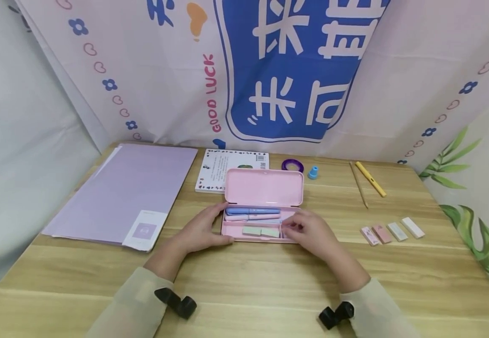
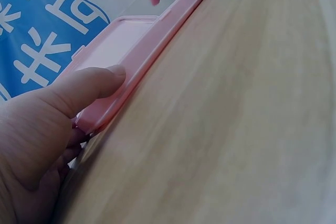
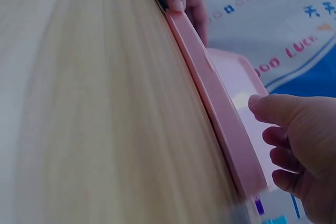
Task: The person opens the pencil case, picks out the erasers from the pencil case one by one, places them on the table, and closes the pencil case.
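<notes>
Noted at mid-table: pink pencil case [image 1: 264, 188], lid raised, containing blue pen [image 1: 253, 211], pink pen [image 1: 255, 217] and two pale green erasers [image 1: 270, 232]. Gripped round left end by left hand [image 1: 200, 231], thumb against front wall. Over right compartment: right hand [image 1: 312, 234], fingers half-bent; cannot tell whether pinching something. Farther right, on wooden table [image 1: 248, 291]: row of four erasers [image 1: 381, 234].

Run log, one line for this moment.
Left hand: grips open pink rectangular pencil case, left end | Right hand: at case's right end, grasp unclear | Inside: blue pen, pale green blocks
</notes>
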Motion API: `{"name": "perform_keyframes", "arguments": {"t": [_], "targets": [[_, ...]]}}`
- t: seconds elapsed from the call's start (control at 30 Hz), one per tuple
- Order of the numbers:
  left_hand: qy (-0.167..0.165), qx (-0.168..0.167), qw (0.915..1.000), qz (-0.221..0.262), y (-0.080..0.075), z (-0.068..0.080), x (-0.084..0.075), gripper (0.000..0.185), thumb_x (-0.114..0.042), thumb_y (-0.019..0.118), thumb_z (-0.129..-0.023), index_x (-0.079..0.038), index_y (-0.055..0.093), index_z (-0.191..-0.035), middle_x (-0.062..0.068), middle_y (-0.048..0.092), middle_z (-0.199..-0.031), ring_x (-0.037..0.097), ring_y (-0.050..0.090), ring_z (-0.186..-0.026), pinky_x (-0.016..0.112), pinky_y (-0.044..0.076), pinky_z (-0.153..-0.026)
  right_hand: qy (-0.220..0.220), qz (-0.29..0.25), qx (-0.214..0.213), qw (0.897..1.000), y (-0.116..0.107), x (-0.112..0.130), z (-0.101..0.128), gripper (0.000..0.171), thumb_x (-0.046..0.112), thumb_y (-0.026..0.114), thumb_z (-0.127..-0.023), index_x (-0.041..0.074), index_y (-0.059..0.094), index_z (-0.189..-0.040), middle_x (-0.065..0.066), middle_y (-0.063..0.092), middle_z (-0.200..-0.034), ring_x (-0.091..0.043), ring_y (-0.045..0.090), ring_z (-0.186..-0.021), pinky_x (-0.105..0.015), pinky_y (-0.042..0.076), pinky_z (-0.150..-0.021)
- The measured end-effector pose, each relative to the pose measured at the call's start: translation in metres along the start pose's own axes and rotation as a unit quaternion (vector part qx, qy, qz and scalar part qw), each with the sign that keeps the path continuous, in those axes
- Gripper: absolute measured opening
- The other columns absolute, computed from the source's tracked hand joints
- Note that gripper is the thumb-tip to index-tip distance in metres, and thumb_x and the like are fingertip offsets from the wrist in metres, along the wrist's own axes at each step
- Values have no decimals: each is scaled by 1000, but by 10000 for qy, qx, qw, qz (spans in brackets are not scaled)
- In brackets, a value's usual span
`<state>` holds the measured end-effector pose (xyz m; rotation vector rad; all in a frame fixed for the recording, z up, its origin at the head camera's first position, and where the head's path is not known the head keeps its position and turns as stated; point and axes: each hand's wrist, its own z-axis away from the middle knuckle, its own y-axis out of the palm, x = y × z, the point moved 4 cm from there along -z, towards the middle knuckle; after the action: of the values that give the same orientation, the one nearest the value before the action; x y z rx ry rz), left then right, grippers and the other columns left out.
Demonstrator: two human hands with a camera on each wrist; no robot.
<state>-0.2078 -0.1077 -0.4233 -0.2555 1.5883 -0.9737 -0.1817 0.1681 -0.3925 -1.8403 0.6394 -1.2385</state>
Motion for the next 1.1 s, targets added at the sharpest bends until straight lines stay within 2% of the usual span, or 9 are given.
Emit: {"name": "perform_keyframes", "arguments": {"t": [0.2,0.33,0.6,0.73,0.83,0.97,1.1], "targets": [[18,-8,10000,27,0,0,0,100,-43,82,-74,-6,32,-153,20,35,-156,38,32,-145,53,29,-119,-313,345,604,9971,9,18,-14,11,24,76,-86,15,78,-91,7,66,-86,-11,59,-86,-32,53,-81],[48,-11,10000,41,0,0,0,100,-42,82,-74,-6,31,-153,20,34,-156,38,31,-145,53,28,-119,-477,648,922,9925,12,23,-22,12,23,77,-84,14,79,-91,8,66,-82,-10,59,-82,-30,52,-78],[89,-6,9999,108,0,0,1,98,-42,82,-74,-10,33,-153,19,34,-157,38,31,-145,54,29,-119,-152,914,1599,9828,16,26,-31,12,21,76,-86,14,80,-94,7,65,-82,-6,55,-75,-25,51,-73],[96,-11,9999,107,1,-1,2,98,-43,82,-74,-11,33,-152,19,34,-157,38,31,-145,55,29,-118,-239,920,1650,9817,16,26,-32,12,22,76,-85,14,80,-94,7,66,-83,-5,54,-74,-24,51,-73],[76,-9,9999,89,1,0,2,99,-43,82,-74,-10,32,-153,19,34,-157,38,31,-145,55,28,-118,-432,889,1575,9826,14,27,-32,13,23,76,-85,13,80,-93,8,64,-81,-4,52,-71,-21,50,-69],[48,-3,9999,88,1,0,2,100,-43,82,-74,-8,31,-153,20,34,-157,39,31,-145,55,28,-119,-523,764,1352,9865,11,28,-30,16,26,76,-84,12,78,-91,8,59,-78,-5,48,-69,-19,45,-63],[20,4,10000,59,1,0,2,100,-43,82,-74,-8,32,-153,20,34,-156,39,31,-145,54,28,-119,-397,670,1069,9912,6,29,-27,20,30,75,-84,12,75,-93,6,64,-83,-7,50,-71,-22,46,-66]]}}
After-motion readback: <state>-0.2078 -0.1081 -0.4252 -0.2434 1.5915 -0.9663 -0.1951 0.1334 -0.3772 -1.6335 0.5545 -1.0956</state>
